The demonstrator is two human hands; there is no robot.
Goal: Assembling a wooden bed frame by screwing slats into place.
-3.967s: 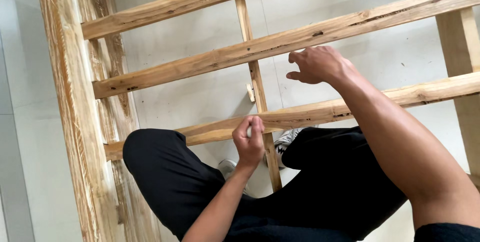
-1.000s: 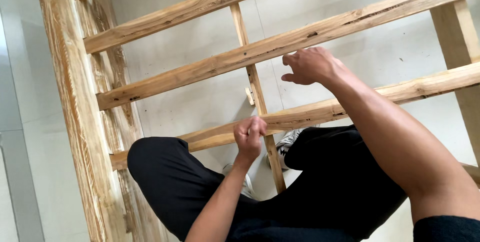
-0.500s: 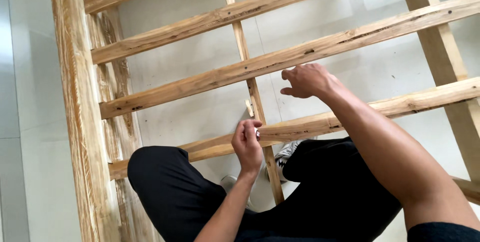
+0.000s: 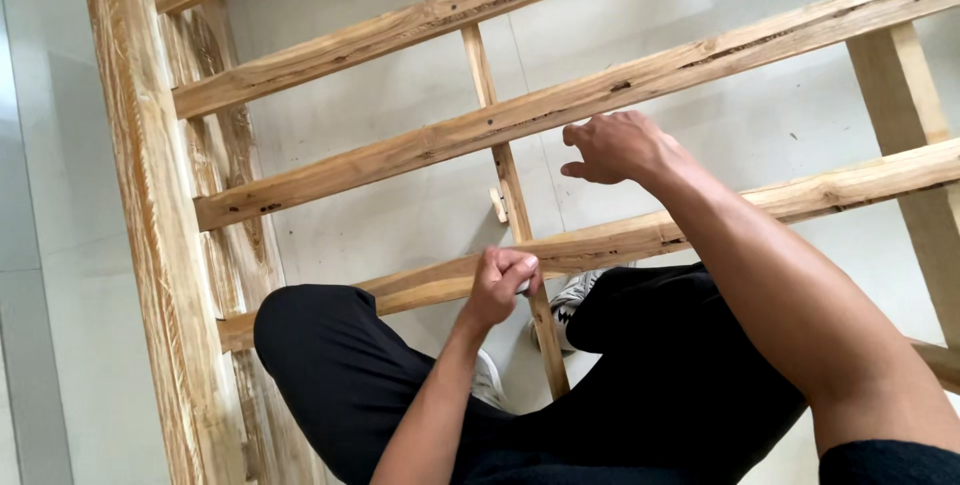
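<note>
I look down through a frame of rough wooden slats [image 4: 420,150] over a pale floor. My left hand [image 4: 502,285] is closed in a fist on the near slat [image 4: 620,237], where it crosses a thin upright strip [image 4: 485,75]. A small whitish thing shows at its fingertips; I cannot tell what it is. My right hand [image 4: 615,145] rests with loosely curled fingers against the lower edge of the slat above, holding nothing. My knees in black trousers [image 4: 330,365] are bent under the hands.
A thick weathered side beam [image 4: 140,215] runs down the left. A small wooden block [image 4: 497,205] sits on the thin strip between the two hands. A wider plank [image 4: 900,75] stands at the right. A sports shoe [image 4: 572,297] shows below the near slat.
The view has shifted a little to the left and down. My left hand has closed tighter on the near slat. My right hand has stayed on its slat.
</note>
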